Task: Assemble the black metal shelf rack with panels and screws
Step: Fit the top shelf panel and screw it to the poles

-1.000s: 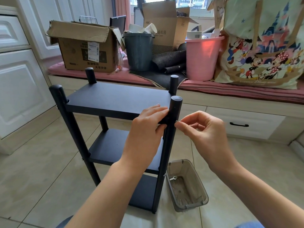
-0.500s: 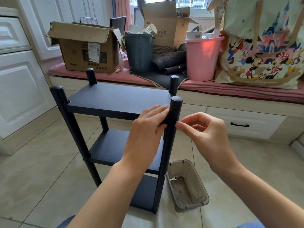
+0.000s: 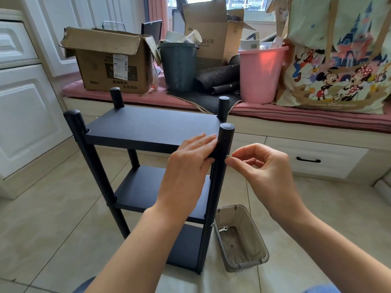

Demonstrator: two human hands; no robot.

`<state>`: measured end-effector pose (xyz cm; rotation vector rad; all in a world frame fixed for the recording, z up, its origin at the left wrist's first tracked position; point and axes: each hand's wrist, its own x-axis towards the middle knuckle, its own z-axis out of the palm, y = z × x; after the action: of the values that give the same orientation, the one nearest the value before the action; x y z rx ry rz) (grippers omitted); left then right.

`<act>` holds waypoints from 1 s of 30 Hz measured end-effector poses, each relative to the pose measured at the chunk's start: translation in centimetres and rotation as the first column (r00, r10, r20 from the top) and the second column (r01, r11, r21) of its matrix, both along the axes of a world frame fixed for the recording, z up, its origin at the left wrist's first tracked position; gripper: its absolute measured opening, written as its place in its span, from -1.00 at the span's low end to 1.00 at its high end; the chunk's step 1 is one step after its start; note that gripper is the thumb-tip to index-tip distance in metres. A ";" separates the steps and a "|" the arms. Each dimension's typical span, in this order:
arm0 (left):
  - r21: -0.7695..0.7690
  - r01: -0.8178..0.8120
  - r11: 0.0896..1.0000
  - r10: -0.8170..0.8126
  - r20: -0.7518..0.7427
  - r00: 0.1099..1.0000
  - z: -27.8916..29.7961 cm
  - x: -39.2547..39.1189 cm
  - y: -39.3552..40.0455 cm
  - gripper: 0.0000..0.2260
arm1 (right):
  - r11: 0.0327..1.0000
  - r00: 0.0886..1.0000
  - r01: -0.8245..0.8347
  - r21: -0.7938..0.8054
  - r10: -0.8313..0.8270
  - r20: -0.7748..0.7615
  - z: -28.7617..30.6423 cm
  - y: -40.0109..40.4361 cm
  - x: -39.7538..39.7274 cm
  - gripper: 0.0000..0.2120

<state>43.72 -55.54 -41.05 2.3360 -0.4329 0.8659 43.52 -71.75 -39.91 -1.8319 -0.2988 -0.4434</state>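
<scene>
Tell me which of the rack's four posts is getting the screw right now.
The near right post: the right hand pinches a screw against it while the left hand rests beside it. The other three stand untouched.

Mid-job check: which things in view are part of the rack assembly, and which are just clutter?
In the job:
black rack
near right post
screw pinched by right hand
left hand holding the top panel corner
clear parts bin

Lying about:
cardboard box
grey bucket
pink bucket
cartoon tote bag

Matt black metal rack [image 3: 148, 130], glossy tiled floor [image 3: 42, 218], translucent smoky plastic bin [image 3: 254, 259], creased brown cardboard box [image 3: 101, 66].
</scene>
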 end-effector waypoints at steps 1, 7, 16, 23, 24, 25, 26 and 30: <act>0.001 -0.002 1.000 0.002 0.008 1.000 0.0 0.0 0.0 -0.57 | 1.000 1.000 0.001 0.002 -0.001 0.000 0.0 0.0 0.0 -0.90; -0.002 0.001 1.000 -0.001 0.018 1.000 0.0 0.0 0.0 -0.58 | 0.999 1.000 0.023 -0.024 -0.023 0.017 0.2 0.2 -0.1 -0.90; -0.003 0.006 1.000 -0.006 0.006 1.000 0.1 -0.1 -0.2 -0.59 | 0.991 0.994 0.090 -0.103 -0.083 0.068 0.0 0.4 -0.1 -0.94; 0.002 -0.002 1.000 0.002 0.024 1.000 0.0 -0.1 -0.4 -0.58 | 0.991 0.996 0.080 -0.104 -0.076 0.041 -0.2 0.6 0.0 -0.94; 0.004 -0.005 1.000 0.005 0.032 0.999 0.0 -0.1 -0.4 -0.59 | 0.991 0.996 0.080 -0.103 -0.076 0.041 -0.1 0.6 0.0 -0.95; 0.004 -0.009 1.000 0.008 0.039 0.999 0.0 -0.1 -0.4 -0.59 | 0.991 0.996 0.081 -0.103 -0.077 0.040 -0.1 0.6 0.1 -0.95; 0.002 -0.011 1.000 0.011 0.044 0.999 0.0 -0.1 -0.4 -0.59 | 0.991 0.996 0.083 -0.103 -0.080 0.040 -0.1 0.6 0.1 -0.95; -0.013 0.000 1.000 0.001 0.042 0.999 0.0 0.0 -0.3 -0.58 | 0.991 0.995 0.086 -0.104 -0.082 0.051 -0.3 0.6 0.2 -0.94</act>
<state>43.72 -55.87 -41.10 2.3101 -0.4425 0.9164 43.67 -71.13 -40.17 -1.9455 -0.2822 -0.5379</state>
